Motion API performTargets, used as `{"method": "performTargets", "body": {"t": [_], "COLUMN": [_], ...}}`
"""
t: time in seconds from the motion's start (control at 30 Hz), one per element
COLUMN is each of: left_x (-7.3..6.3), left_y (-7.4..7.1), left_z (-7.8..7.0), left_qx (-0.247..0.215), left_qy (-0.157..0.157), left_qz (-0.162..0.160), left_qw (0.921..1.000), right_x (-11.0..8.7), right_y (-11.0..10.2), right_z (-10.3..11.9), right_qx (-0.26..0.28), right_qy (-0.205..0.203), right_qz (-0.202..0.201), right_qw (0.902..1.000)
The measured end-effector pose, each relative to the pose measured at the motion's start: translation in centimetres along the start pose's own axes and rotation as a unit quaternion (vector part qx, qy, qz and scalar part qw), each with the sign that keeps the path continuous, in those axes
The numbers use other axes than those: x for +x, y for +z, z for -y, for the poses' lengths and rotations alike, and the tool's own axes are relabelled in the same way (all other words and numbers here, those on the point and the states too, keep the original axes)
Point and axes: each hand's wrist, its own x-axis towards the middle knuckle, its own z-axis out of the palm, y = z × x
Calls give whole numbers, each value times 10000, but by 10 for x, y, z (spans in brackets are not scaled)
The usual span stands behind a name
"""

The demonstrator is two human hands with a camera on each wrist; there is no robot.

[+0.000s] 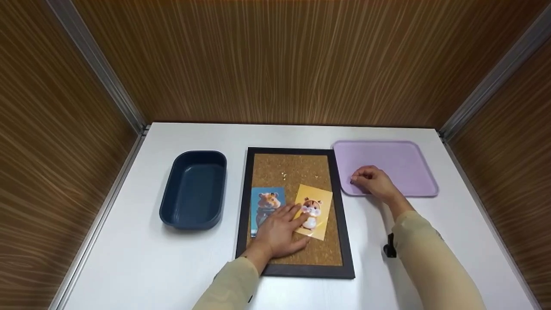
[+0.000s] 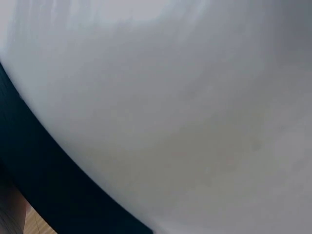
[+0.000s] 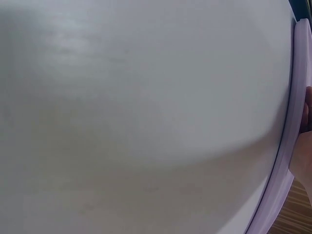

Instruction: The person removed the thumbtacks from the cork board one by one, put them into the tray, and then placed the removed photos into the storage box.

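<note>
A cork board (image 1: 290, 165) in a black frame lies flat on the white table. My left hand (image 1: 280, 232) rests on it, fingers spread, across two picture cards. The blue hamster card (image 1: 271, 196) is partly hidden beneath the hand; to its right the yellow hamster card (image 1: 320, 204) lies tilted, with fingertips on its left side. Small shiny gold tacks (image 1: 283, 176) show on the cork above the cards. Over the front left part of the purple tray (image 1: 396, 168), my right hand (image 1: 375, 183) pinches a tiny dark pin-like piece (image 1: 352, 181) between thumb and fingers.
To the left stands a deep dark-blue bin (image 1: 193, 193). The tray's left edge touches or nearly touches the board's frame. Wood-grain panels (image 1: 275, 64) close off the back and both sides. A black strap piece (image 1: 390, 247) hangs at the right sleeve.
</note>
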Motion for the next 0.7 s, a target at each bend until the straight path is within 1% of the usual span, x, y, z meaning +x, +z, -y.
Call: {"method": "performTargets", "body": {"t": [0.13, 0.27, 0.4, 0.6, 0.7], "left_x": [0, 0, 0, 1, 0], "left_y": [1, 1, 1, 1, 1], "left_z": [0, 0, 0, 0, 1], "left_qx": [38, 69, 81, 118, 82], "left_qy": [-5, 8, 30, 49, 22], "left_qz": [28, 66, 52, -15, -4], "left_qw": [10000, 10000, 9999, 9999, 10000], "right_x": [0, -1, -2, -2, -1], "right_y": [-1, -1, -2, -1, 0], "right_z": [-1, 1, 2, 2, 3], "right_qx": [253, 309, 325, 580, 603], "right_qy": [146, 213, 146, -130, -226], "right_qz": [33, -40, -200, -475, -553], "right_qw": [9996, 9993, 9992, 9971, 9964]}}
